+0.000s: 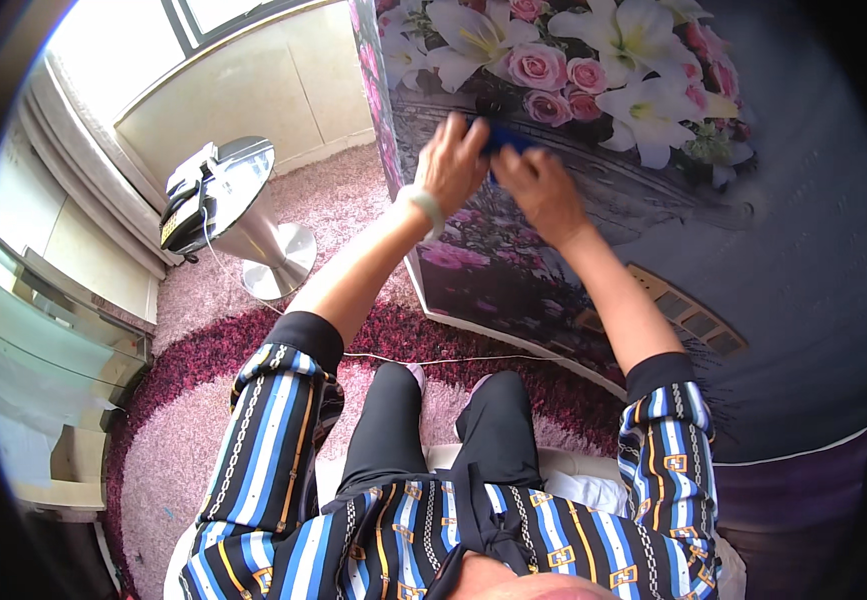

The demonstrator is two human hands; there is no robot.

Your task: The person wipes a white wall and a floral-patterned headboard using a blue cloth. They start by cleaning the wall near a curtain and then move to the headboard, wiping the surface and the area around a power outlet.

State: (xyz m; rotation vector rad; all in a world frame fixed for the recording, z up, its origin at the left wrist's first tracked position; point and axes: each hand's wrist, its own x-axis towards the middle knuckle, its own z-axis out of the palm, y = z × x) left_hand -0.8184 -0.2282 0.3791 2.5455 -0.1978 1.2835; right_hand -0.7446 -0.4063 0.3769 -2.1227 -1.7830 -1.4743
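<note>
A small dark blue flat object (501, 139), blurred by motion, sits between the two hands at about twelve o'clock in the view, pressed against the flower-printed cloth covering (573, 120) of a large rounded surface. The left hand (450, 160), with a pale band at the wrist, closes its fingers on the object's left end; the right hand (536, 185) curls its fingers over the right end, so both hands are clamped on it. What kind of thing it is cannot be told. Printed pink roses and white lilies lie just above the hands. At nine o'clock stands a round glass side table (243, 190) on a metal cone base, carrying a black telephone (185, 215). A pink and maroon shaggy rug (203, 400) spreads below, at seven o'clock.
</note>
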